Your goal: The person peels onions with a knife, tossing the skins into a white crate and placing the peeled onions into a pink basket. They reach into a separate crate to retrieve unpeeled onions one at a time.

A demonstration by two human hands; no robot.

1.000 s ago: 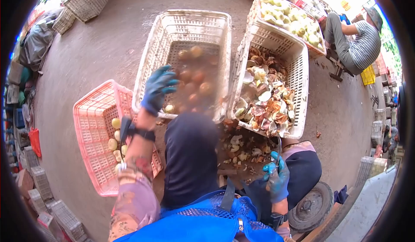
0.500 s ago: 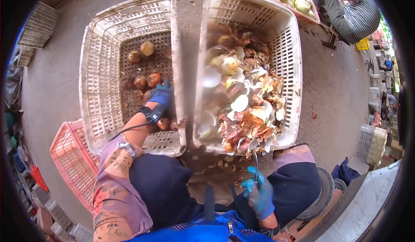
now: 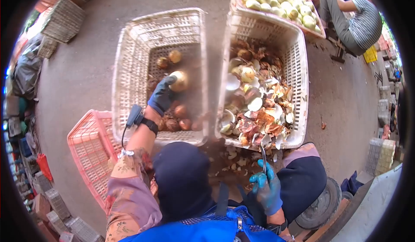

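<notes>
Gloved in blue, my left hand (image 3: pixel 162 96) grips a pale brown onion (image 3: pixel 179 81) above the left white crate (image 3: pixel 129 75). Several unpeeled onions (image 3: pixel 180 111) lie on that crate's floor beneath and around it. My right hand (image 3: pixel 268 189), in a blue glove, is closed round a small curved knife (image 3: pixel 263 152), its blade pointing up near the front edge of the right white crate (image 3: pixel 301 134). Onion skins (image 3: pixel 264 123) and cut pieces fill much of the right crate, with a few onions among them.
Beyond the right crate stands a crate of peeled onions (image 3: pixel 281 2). A person (image 3: pixel 365 23) in a striped shirt sits at the upper right. A pink crate (image 3: pixel 88 151) leans at the left. Skin scraps and a wheel (image 3: pixel 317 205) are near my legs.
My left hand has come up from the left crate's floor with an onion in it. The crates now appear farther right in the view. My right hand still holds the knife.
</notes>
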